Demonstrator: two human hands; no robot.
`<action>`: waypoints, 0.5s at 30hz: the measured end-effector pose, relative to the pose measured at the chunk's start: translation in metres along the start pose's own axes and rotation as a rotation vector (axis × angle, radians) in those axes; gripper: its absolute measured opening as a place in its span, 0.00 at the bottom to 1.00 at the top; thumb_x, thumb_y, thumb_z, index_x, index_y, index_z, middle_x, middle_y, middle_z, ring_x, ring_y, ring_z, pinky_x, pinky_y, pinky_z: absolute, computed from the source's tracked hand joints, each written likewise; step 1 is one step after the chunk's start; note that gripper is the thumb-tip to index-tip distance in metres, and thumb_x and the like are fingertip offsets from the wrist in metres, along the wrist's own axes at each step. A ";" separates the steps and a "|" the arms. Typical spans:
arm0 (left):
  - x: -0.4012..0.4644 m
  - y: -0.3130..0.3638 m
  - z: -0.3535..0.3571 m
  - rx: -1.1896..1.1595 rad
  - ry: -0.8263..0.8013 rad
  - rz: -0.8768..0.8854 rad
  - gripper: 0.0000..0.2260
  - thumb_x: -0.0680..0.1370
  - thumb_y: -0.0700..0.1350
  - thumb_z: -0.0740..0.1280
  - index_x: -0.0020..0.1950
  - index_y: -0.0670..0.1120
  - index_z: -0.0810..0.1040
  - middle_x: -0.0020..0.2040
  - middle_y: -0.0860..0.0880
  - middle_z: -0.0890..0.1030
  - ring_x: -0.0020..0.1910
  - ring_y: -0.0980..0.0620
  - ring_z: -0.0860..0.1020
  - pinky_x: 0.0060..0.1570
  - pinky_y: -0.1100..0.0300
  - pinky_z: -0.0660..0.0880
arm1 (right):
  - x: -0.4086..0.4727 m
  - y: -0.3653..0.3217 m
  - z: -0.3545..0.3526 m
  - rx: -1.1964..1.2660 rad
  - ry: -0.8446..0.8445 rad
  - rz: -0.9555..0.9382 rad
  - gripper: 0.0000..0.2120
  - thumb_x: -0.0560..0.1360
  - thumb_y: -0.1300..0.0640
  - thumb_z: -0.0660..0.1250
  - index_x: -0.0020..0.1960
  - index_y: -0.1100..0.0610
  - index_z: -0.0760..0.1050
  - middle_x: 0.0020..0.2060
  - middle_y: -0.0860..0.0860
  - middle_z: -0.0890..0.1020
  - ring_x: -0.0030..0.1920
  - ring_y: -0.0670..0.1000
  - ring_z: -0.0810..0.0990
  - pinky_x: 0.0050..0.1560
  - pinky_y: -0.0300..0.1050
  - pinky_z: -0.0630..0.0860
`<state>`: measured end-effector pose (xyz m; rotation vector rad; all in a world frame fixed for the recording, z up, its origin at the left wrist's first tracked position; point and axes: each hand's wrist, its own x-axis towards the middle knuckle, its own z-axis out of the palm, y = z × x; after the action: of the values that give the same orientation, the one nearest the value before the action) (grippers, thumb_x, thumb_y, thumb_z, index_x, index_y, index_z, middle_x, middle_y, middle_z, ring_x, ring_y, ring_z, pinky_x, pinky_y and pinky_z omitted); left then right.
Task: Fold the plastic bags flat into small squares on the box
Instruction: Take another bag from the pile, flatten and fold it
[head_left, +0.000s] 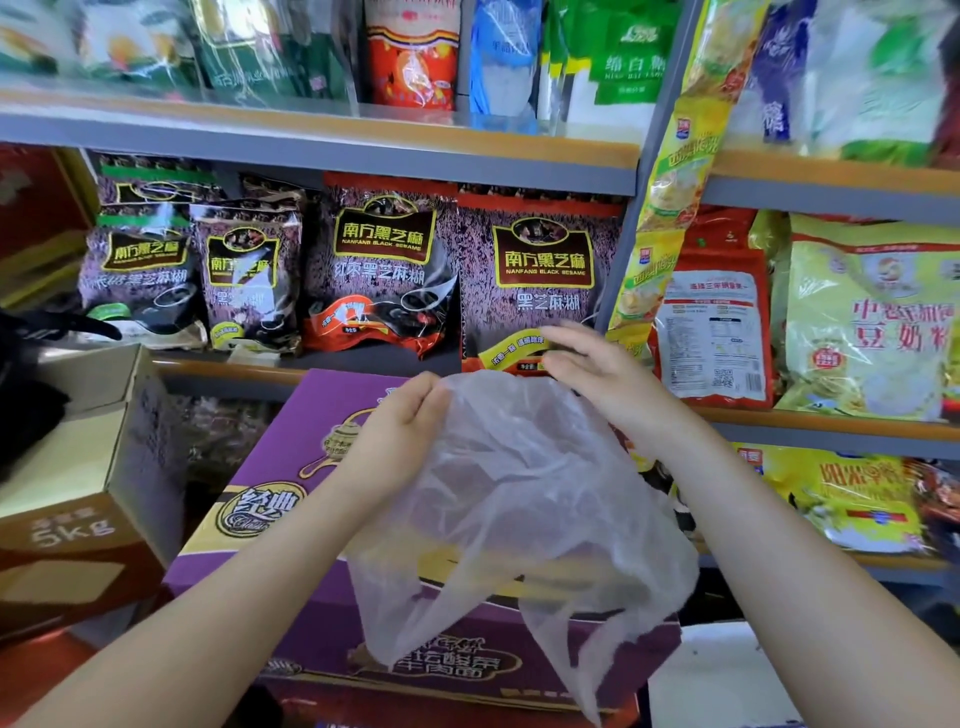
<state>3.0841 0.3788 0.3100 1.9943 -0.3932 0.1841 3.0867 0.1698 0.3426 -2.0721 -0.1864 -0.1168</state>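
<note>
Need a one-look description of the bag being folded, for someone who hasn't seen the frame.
Find the purple box in front of the shop shelves. Held up just above it, between the left hand and right hand, is the plastic bag. Unlike the printed food packets behind, it is thin, translucent and unprinted, hanging crumpled.

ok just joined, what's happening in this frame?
A person stands at shop shelves holding a thin translucent plastic bag up over a purple printed cardboard box. The left hand pinches the bag's top edge; the right hand is at the other top corner with fingers fairly straight, grip unclear. The bag hangs loose and crumpled, not yet laid flat or folded.
</note>
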 end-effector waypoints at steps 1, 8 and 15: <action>0.001 0.003 -0.001 0.014 -0.040 0.035 0.14 0.81 0.45 0.55 0.35 0.47 0.64 0.31 0.55 0.66 0.28 0.63 0.65 0.30 0.69 0.63 | -0.002 -0.011 0.005 0.052 -0.103 -0.072 0.18 0.76 0.55 0.64 0.66 0.53 0.71 0.64 0.42 0.70 0.62 0.40 0.71 0.62 0.35 0.68; -0.006 0.017 -0.001 -0.308 -0.031 -0.009 0.11 0.79 0.52 0.59 0.46 0.45 0.72 0.39 0.55 0.73 0.37 0.61 0.70 0.39 0.69 0.69 | 0.007 -0.009 0.027 -0.064 0.102 -0.282 0.09 0.75 0.57 0.65 0.35 0.51 0.72 0.32 0.53 0.73 0.35 0.48 0.70 0.38 0.44 0.65; -0.020 -0.004 0.001 0.132 -0.134 0.211 0.23 0.62 0.57 0.73 0.51 0.52 0.67 0.55 0.57 0.71 0.54 0.68 0.69 0.51 0.75 0.66 | 0.024 -0.001 0.019 -0.094 0.360 -0.204 0.21 0.79 0.58 0.60 0.29 0.53 0.56 0.25 0.48 0.60 0.28 0.45 0.58 0.33 0.46 0.56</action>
<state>3.0672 0.3834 0.2999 2.0990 -0.6942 0.2142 3.1101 0.1889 0.3382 -2.0814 -0.1722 -0.6280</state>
